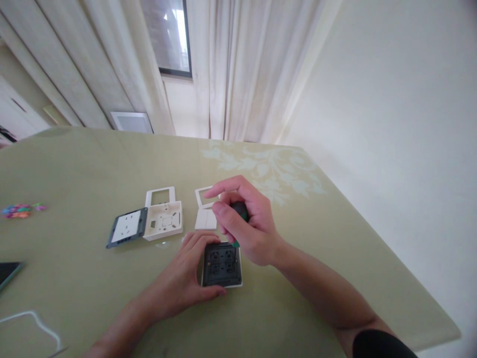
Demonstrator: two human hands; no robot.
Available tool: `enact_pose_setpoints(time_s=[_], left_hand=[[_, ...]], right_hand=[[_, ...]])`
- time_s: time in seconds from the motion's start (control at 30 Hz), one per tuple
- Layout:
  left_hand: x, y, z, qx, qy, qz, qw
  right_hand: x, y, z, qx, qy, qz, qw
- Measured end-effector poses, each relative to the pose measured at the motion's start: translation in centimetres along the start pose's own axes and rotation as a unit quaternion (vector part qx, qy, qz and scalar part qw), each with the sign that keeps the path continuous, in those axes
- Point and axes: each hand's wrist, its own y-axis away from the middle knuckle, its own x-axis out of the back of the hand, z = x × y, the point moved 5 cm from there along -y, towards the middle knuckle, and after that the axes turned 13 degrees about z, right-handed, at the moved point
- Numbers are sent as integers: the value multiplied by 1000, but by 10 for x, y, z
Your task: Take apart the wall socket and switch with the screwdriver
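Observation:
A wall switch (222,271) with a dark inner plate and a white edge lies on the table in front of me. My left hand (196,271) grips it from the left, fingers at its far edge and thumb at its near edge. Above its right side, my right hand (248,221) is closed round a screwdriver (239,211) with a black and green handle. The shaft points down at the right part of the dark plate; whether the tip sits in a screw is too small to tell. Just beyond lie a white switch cover (205,219) and a white frame (201,198).
Left of my hands are a white mounting box (164,222), a socket panel (126,227) leaning on it, and another white frame (160,195). Farther left lie small colourful pieces (18,211), a dark flat device (9,272) and a white cable (39,322). A wall (406,149) borders the table's right side.

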Motion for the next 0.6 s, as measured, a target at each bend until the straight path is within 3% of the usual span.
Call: enact_pose_setpoints(time_s=[0.6], left_hand=[[-2,0,-1,24,37,17,999]], right_hand=[[-1,0,9,-34,-56,14,998]])
